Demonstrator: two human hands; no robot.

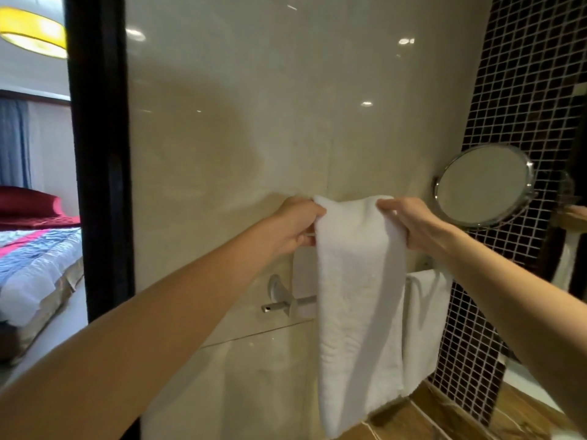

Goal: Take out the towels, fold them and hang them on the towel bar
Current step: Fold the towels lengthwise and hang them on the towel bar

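Note:
A folded white towel [359,296] hangs long and narrow in front of the beige wall. My left hand [295,225] grips its top left corner and my right hand [409,222] grips its top right corner, holding it up above the chrome towel bar [287,304]. The towel covers the middle of the bar. A second white towel [425,325] hangs on the bar's right part, partly behind the first one.
A round chrome mirror [484,185] sticks out from the wall at the right, beside dark mosaic tiles [521,100]. A wooden counter [444,417] lies below. A black door frame [98,154] at the left opens onto a bed [35,258].

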